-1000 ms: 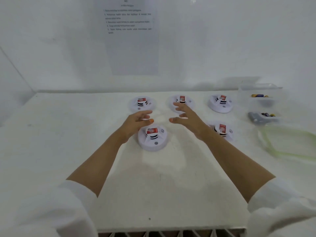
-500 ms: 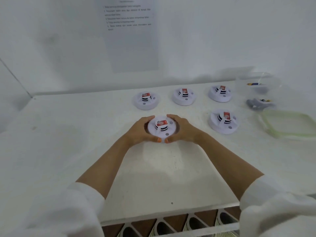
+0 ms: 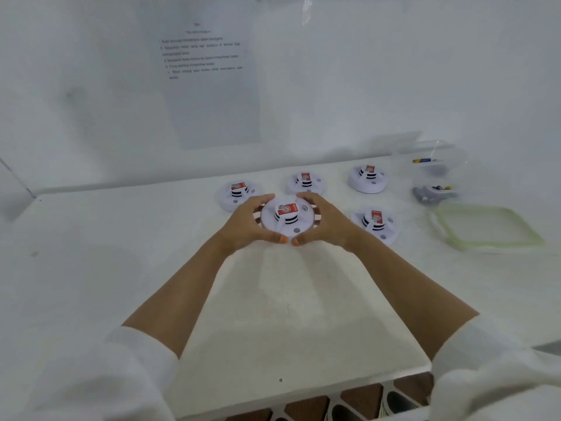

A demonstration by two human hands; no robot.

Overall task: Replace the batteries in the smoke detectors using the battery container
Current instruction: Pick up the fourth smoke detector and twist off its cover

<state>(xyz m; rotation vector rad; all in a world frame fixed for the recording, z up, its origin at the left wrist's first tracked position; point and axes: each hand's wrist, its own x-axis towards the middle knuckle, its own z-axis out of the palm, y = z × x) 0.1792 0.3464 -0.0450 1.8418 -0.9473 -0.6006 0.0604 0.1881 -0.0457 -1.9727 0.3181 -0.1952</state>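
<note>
The near round white plastic smoke detector (image 3: 287,220) is grasped at its rim by the left hand (image 3: 249,226) and right hand (image 3: 326,223), mid-table. No detector appears opened. Batteries (image 3: 422,160) lie in the clear plastic container (image 3: 455,156) far right, so the work is judged barely begun.

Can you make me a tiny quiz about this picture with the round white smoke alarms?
1. How many smoke detectors are there, counting the held detector?
2. True or false: the left hand alone grips the held detector.
3. Where is the green-rimmed lid? A) on the battery container B) flat on the table C) in a hand

Key: 1. Five. 2. False: the right hand grips it too. 3. B.
</note>
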